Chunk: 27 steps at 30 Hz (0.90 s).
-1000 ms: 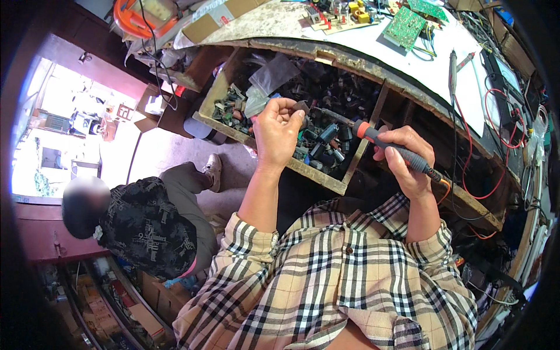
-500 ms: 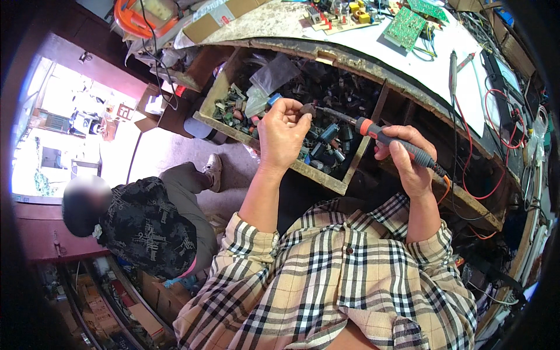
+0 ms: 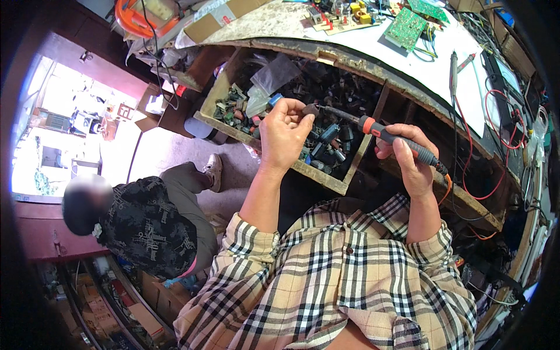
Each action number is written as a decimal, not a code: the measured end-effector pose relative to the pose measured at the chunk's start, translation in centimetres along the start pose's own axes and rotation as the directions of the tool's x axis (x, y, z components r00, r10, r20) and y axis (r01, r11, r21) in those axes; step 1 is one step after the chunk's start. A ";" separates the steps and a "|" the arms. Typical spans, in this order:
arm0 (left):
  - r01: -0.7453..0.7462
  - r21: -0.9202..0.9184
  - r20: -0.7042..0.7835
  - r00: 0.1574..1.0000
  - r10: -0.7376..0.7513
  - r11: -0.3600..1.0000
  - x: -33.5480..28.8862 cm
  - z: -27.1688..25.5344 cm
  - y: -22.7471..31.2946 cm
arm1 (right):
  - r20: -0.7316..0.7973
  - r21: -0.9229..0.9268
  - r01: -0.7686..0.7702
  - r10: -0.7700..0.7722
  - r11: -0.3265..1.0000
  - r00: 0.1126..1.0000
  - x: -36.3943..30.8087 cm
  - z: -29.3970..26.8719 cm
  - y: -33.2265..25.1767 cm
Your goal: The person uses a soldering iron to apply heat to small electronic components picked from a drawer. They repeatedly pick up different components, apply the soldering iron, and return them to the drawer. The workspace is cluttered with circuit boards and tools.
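Note:
My left hand (image 3: 283,139) pinches a small dark brown lump (image 3: 311,109) between thumb and fingertips; what it is made of cannot be made out. In my right hand (image 3: 413,158) is a soldering iron (image 3: 377,129) with a black and red handle, gripped by thumb and fingers. Its metal shaft points left, and the tip is right at the lump; whether they touch is unclear. Both hands are above an open wooden drawer (image 3: 318,179) filled with loose electronic parts, among them a blue cylindrical capacitor (image 3: 329,133).
Behind the drawer, the workbench (image 3: 265,22) carries a green circuit board (image 3: 405,29) and a board with yellow parts (image 3: 344,20). Test probes (image 3: 454,73) with red and black leads lie at the right. To the left, another person (image 3: 146,227) is bent over near the floor.
The soldering iron has shifted very slightly up and right, and the lump has turned a little in my left fingers. Both hands keep their grip.

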<state>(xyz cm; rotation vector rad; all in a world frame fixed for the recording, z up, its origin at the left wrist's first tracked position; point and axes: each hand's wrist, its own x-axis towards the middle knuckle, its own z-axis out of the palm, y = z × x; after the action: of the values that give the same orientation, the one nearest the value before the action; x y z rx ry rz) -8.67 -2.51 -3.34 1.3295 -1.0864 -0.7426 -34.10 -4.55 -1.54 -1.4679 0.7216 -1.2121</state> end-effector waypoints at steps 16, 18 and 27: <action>0.078 0.056 -0.095 0.993 -0.072 0.995 0.1 -0.4 -0.1 | 0.152 -0.193 0.259 -0.232 0.946 0.961 0.8 -0.1 -0.4; 0.075 0.052 -0.090 0.993 -0.070 0.996 0.2 -0.5 -0.2 | 0.192 -0.224 0.304 -0.264 0.926 0.945 0.8 -0.2 -0.4; 0.094 -0.048 -0.038 0.995 -0.096 0.994 0.5 -0.7 -0.8 | 0.222 -0.243 0.270 -0.218 0.932 0.951 0.8 -0.1 -0.3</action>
<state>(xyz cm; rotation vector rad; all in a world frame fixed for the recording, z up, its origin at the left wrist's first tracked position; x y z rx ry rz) -7.72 -2.76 -3.93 1.3582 -0.9740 -0.8037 -33.97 -5.22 -1.00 -1.9216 0.6015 -1.1686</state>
